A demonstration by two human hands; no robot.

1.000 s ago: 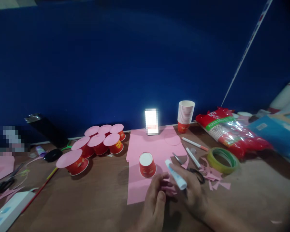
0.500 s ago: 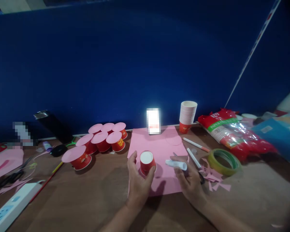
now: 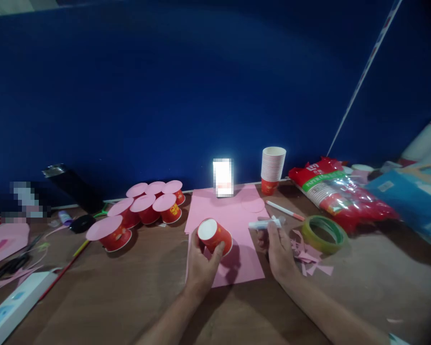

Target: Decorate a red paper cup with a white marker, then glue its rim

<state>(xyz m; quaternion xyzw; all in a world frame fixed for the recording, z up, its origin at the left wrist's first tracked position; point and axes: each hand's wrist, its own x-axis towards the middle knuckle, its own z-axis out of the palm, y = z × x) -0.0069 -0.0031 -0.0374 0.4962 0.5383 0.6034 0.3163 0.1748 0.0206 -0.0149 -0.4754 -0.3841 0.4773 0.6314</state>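
My left hand (image 3: pixel 201 261) grips a red paper cup (image 3: pixel 214 235), tilted with its white bottom facing up and left, lifted over a pink paper sheet (image 3: pixel 233 215). My right hand (image 3: pixel 277 244) is closed on a white glue stick (image 3: pixel 264 224) held sideways, its tip pointing left toward the cup. A cut pink circle (image 3: pixel 253 205) lies on the sheet's far part.
Several upturned red cups topped with pink discs (image 3: pixel 143 211) stand at the left. A stack of cups (image 3: pixel 272 165), a marker (image 3: pixel 285 211), a green tape roll (image 3: pixel 323 233), pink scraps (image 3: pixel 307 251) and a red plastic bag (image 3: pixel 335 191) lie to the right. A power strip (image 3: pixel 10 309) lies at the near left.
My left hand has closed on the cup, lifted it off the sheet and tilted it. My right hand has carried the glue stick up and farther from me.
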